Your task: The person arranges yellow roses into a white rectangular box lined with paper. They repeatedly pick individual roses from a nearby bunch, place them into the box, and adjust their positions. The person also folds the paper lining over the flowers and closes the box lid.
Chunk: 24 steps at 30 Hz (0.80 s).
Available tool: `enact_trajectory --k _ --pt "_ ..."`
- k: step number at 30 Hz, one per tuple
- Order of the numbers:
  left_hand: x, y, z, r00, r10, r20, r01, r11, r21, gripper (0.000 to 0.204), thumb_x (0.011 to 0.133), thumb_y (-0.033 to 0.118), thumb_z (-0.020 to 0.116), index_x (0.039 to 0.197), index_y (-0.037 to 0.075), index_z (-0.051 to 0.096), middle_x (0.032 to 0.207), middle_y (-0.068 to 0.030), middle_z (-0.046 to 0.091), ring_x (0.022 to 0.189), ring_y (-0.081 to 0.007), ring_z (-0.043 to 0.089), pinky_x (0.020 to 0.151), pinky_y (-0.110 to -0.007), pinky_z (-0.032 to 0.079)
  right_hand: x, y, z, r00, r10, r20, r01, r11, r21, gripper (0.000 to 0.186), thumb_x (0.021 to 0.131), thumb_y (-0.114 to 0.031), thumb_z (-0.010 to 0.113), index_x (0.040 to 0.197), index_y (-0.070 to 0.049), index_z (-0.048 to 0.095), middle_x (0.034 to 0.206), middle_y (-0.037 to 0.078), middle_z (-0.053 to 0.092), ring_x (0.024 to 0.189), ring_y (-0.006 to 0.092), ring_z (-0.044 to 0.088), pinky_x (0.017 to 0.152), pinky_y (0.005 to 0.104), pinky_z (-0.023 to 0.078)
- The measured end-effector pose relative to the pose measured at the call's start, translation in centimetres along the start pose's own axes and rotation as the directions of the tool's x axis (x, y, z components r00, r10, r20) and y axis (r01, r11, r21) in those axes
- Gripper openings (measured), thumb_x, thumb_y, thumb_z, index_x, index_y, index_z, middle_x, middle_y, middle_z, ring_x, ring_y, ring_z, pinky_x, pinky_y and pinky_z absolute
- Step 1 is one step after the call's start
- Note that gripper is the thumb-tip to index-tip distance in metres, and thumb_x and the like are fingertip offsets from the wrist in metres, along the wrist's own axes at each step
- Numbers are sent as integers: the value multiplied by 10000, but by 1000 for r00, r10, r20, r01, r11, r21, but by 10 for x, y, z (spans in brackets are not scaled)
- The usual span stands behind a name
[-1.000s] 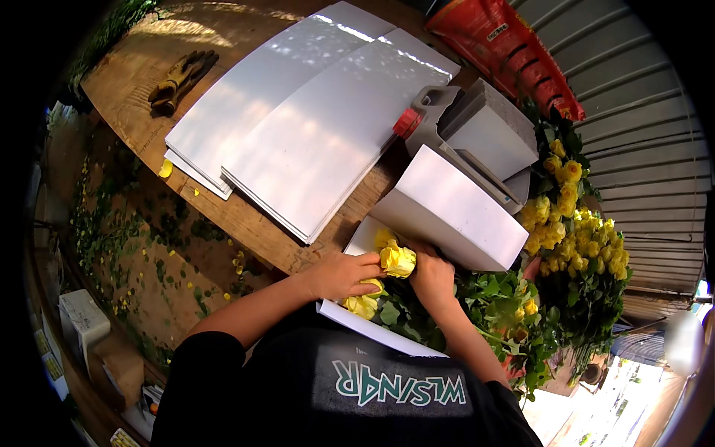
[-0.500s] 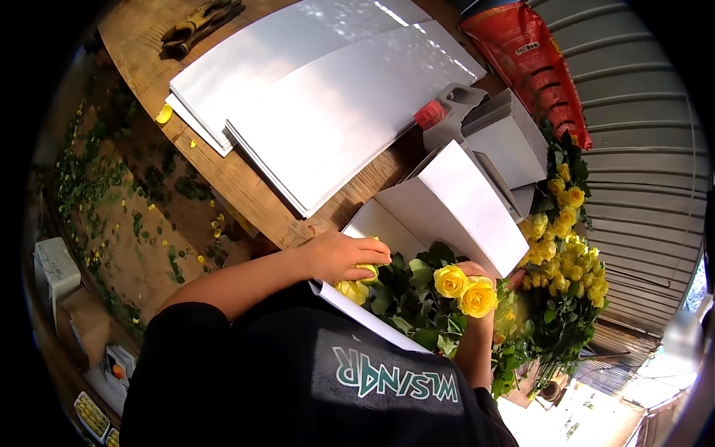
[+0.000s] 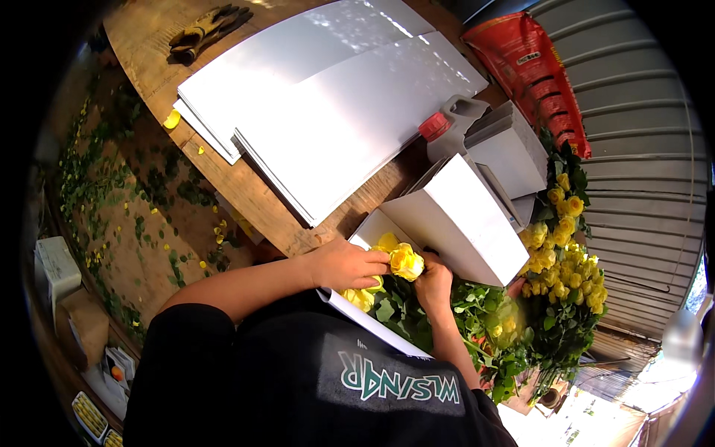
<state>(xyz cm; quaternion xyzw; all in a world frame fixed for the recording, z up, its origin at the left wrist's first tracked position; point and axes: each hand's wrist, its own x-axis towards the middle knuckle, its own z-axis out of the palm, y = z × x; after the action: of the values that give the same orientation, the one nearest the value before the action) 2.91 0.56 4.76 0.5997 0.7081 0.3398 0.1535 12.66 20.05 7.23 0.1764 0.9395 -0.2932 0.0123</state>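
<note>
My left hand [image 3: 346, 264] is closed on yellow rose heads [image 3: 357, 298] at the lower middle, its fingertips beside a higher bloom [image 3: 406, 262]. Just right of that bloom, my right hand [image 3: 433, 283] grips rose stems, which are mostly hidden behind flowers and fingers. Leaves and blooms lie within a white sheet [image 3: 372, 322], its rolled edge against my dark shirt. Above my hands stands a folded white board [image 3: 469, 220]. More yellow roses [image 3: 566, 276] with dense foliage are bunched to the right.
A wooden table [image 3: 275, 238] holds stacked white sheets [image 3: 320, 134], worn gloves [image 3: 201, 33], a grey jug with red cap [image 3: 447, 134], a cardboard stack [image 3: 506, 156] and a red bag [image 3: 532, 78]. Leaves and petals litter the floor [image 3: 156, 223]; corrugated metal [image 3: 640, 171] is at right.
Half a second ago my right hand held two rose heads further right and lower. It has moved up and left, bringing a bloom beside my left hand. The view has shifted slightly.
</note>
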Motion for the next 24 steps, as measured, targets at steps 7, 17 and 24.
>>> enact_trajectory --k 7,17,24 --pt "-1 2 -4 999 -38 0 38 999 -18 287 812 328 529 1005 120 573 1156 -64 499 780 -232 596 624 -344 484 1 0 1 987 36 154 -37 999 8 199 695 -112 607 891 -77 618 876 144 604 820 328 574 717 373 456" --pt "22 17 -24 948 -196 251 204 979 -6 397 801 410 545 1099 148 538 1288 -34 405 933 -253 563 747 -359 463 -19 -25 -75 978 -182 -100 174 981 -83 293 672 -20 579 959 -49 533 935 102 546 824 321 554 671 391 465" --pt "27 24 -25 918 -251 306 235 968 87 676 660 545 638 1139 88 503 1295 -17 371 949 -266 567 767 -383 457 -104 -49 -221 251 -435 -865 164 900 -405 142 743 45 545 883 28 550 850 124 566 772 212 552 696 296 450"
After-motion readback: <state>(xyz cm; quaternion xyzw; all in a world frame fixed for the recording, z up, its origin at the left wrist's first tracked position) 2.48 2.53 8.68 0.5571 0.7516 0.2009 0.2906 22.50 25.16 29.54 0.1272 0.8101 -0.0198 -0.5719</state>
